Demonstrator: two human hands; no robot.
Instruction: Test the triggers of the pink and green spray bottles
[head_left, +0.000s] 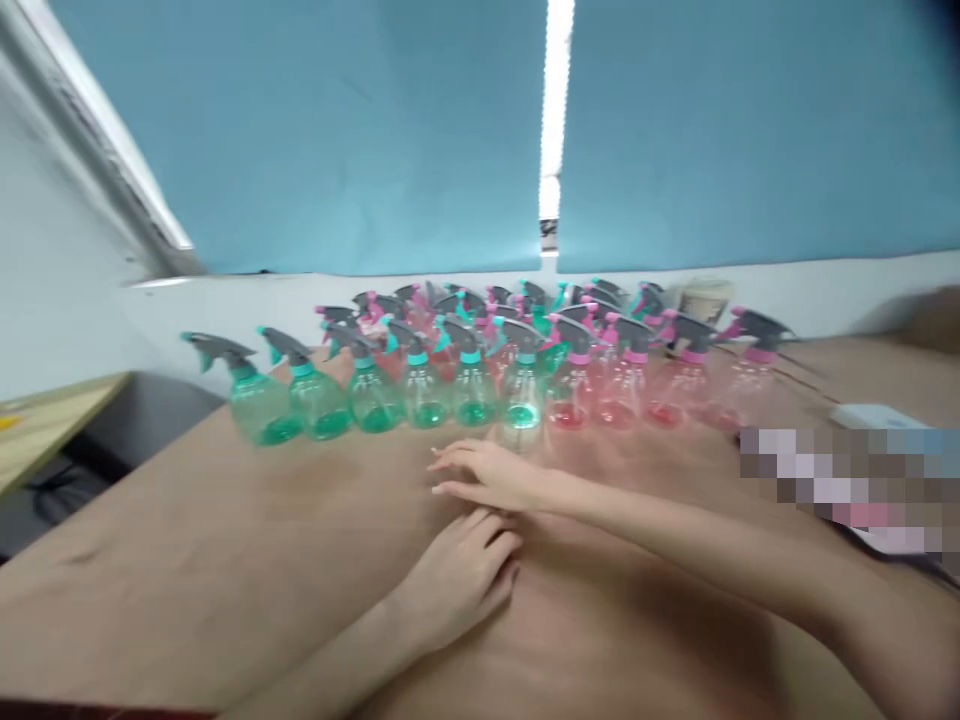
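Note:
My right hand (491, 475) stretches its fingers to the left above the table, in front of the middle spray bottles, and holds nothing. Just below it, my left hand (469, 570) lies on the table with loosely bent, slightly parted fingers; nothing shows in it. The two hands are close together or overlapping. Closest to them stands a clear spray bottle (523, 395) with a turquoise collar and grey head. To its left runs a row of green spray bottles (326, 405); to its right are pink spray bottles (626, 395). All stand upright, slightly blurred.
More spray bottles (536, 318) crowd behind the front row, near the white wall (247, 305). Brown covering spreads over the table (187, 560). A pixelated patch and a pale blue-white object (877, 415) are at the right. A wooden surface (67, 415) stands at the left.

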